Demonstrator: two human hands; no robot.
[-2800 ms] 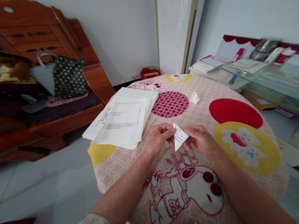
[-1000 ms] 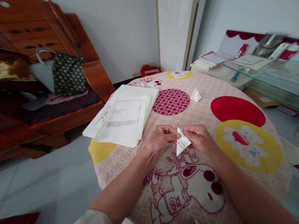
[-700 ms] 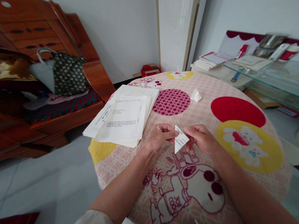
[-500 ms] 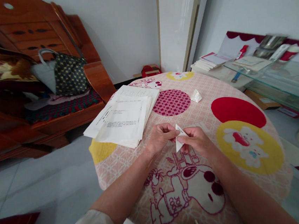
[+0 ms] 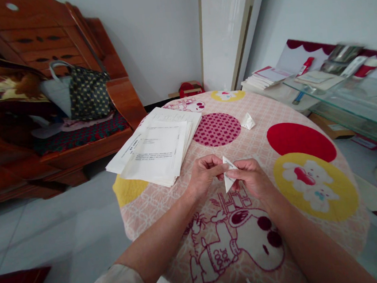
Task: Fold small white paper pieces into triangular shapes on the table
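A small piece of white paper folded into a triangle, with a bit of print on it, is held over the near half of the round table. My left hand pinches its left side between thumb and fingers. From the right, my right hand grips the same paper, its thumb pressed on the front face. The fingers behind the paper are partly hidden. Beyond my hands, a small folded white paper piece rests on the patterned tablecloth.
A stack of printed sheets lies at the table's left. To the right stands a glass shelf with papers and cups. A wooden bench with a dotted bag is at left. A tall white appliance stands behind.
My right thumb has shifted up and left across the folded paper's face. The left hand keeps its pinch, and the other objects stay in place.
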